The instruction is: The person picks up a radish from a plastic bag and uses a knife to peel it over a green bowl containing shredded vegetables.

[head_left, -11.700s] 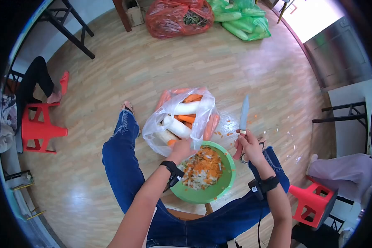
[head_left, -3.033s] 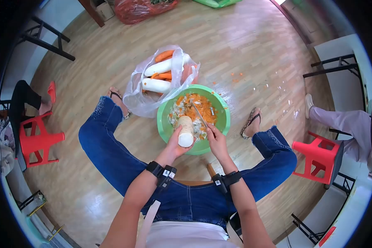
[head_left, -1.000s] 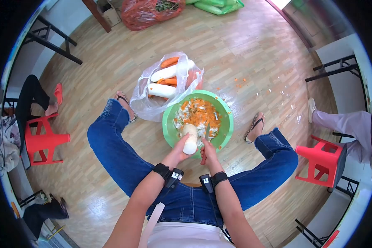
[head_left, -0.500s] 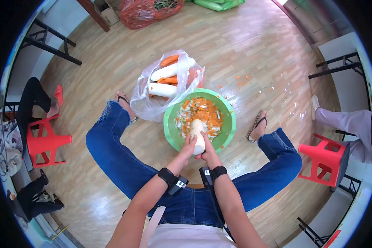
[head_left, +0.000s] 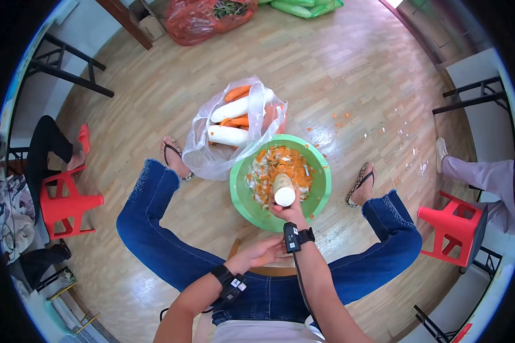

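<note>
A thick white radish (head_left: 283, 188) stands tilted over the green basin (head_left: 237, 206), its pale cut end facing up at me. My right hand (head_left: 290, 212) is closed around its near part. Beneath it, orange and white shavings (head_left: 289, 163) fill the basin. My left hand (head_left: 262, 251) is drawn back near my lap, beside my right wrist, fingers stretched out and holding nothing that I can see. Touching the basin's back left side is a clear plastic bag (head_left: 206, 160), with white radishes (head_left: 229, 135) and carrots (head_left: 237, 92) inside.
Scraps (head_left: 403, 134) lie on the floor to the right. Red stools (head_left: 68, 200) stand at both sides, with other people's legs (head_left: 478, 171) near them. A red bag of greens (head_left: 203, 26) and a green bag (head_left: 306, 7) are at the back.
My left hand has let go of the radish and pulled back toward my lap. My right hand still holds the radish, now tipped with its cut end more toward me.
</note>
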### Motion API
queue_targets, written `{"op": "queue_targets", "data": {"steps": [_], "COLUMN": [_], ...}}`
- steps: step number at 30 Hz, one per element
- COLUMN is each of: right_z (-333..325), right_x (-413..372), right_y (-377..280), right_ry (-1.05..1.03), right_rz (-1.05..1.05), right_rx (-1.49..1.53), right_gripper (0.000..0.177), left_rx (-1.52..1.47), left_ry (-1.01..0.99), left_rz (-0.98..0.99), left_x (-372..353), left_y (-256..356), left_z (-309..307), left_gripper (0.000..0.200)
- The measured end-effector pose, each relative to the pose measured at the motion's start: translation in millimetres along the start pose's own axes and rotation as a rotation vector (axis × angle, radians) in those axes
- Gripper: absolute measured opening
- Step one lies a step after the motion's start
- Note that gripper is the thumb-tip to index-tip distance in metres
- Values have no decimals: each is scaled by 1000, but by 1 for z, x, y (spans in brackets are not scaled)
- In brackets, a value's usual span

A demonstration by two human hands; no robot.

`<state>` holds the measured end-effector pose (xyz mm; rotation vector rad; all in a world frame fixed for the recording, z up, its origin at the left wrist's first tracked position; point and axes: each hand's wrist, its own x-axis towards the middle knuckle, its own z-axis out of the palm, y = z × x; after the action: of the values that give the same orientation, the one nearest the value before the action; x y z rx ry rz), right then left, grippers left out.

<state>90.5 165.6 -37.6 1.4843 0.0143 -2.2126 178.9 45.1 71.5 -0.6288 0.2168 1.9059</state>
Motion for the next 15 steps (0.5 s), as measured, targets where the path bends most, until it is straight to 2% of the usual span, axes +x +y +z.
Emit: {"op": "queue_targets", "data": {"steps": [2,4,6,7,9,10,12,14,15], "right_z": [0,6,10,12,15,14,-4,-35,-29], "right_x": [-1,1,2,3,5,3,7,24,21], "right_y": [-2,0,4,7,13,17,17,15,15], "right_ry": [-134,-113,-88,-63,-37,-14,18,-285,-61], "right_rz": [78,82,82,91,89,128,165,30,-23], "right_rx": [25,85,150,215,288,277,263,-76,-145], "right_gripper": [57,58,59,56,53,53,52,50,48], "left_rx": [-44,-85,-34,-36,-203,-207,-195,-205,-208], "left_ry": [-26,-51,-41,-39,-331,-332,-201,-161,-121], "left_rz": [4,12,56,54,185,177,262,252,241], "left_x": [6,11,17,22,33,37,42,42,41], "left_y": [-6,-12,-21,-19,-17,-19,-25,-27,-27], "left_z": [-6,-10,-10,5,31,30,28,30,30], "left_gripper": [41,45,62,62,82,82,94,95,95]}}
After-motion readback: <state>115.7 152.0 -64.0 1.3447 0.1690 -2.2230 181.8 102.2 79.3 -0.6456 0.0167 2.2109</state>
